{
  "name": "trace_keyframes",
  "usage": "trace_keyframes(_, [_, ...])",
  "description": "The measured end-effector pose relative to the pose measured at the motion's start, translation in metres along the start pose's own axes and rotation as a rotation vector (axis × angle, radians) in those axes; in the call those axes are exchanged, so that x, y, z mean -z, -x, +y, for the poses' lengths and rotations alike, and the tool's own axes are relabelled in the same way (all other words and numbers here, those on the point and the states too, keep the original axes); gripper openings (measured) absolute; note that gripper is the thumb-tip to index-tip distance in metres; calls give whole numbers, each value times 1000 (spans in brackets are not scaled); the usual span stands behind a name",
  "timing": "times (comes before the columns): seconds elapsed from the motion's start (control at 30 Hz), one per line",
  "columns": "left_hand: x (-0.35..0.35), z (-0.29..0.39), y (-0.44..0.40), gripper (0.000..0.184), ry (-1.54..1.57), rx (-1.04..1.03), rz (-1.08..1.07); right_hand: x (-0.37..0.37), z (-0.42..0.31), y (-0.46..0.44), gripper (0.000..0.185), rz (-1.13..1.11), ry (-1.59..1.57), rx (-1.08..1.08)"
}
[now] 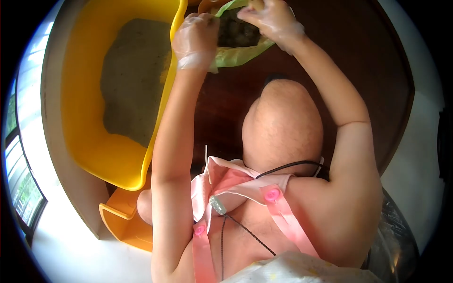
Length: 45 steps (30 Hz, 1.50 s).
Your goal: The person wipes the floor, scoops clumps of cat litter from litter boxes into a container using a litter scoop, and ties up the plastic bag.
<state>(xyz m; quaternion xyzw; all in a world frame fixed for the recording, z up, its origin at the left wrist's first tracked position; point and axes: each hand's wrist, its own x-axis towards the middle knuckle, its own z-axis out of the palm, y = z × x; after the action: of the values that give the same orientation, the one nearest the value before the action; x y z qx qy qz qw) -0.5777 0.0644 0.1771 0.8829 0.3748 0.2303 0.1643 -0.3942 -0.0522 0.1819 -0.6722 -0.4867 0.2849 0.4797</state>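
A light green plastic bag hangs spread at the top of the view, with dark grey clumps inside. My left hand, in a thin clear plastic glove, is closed on the bag's left edge. On the opposite side, my right hand, gloved the same way, has its fingers closed at the bag's right rim. Beside my left forearm stands a yellow tub, its bottom covered with fine grey sand-like litter.
An orange plastic piece shows below the tub. My bent knee rises between my arms, over a dark brown surface. Shiny black plastic lies at the lower right. A window is at the far left.
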Motion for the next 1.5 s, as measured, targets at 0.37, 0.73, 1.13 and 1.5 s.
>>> trace_keyframes(0.37, [0,-2,7,47,144,224,-199,46,-13,103,20,205,188,-192])
trace_keyframes(0.73, [4,-4,17,45,287,248,-239,12,22,89,35,349,558,-124])
trace_keyframes(1.13, [63,37,25,39,684,392,-674,20,-88,66,21,93,-882,-831])
trace_keyframes(1.5, [127,106,91,32,586,697,-565,-22,-200,108,17,-23,-288,-1019])
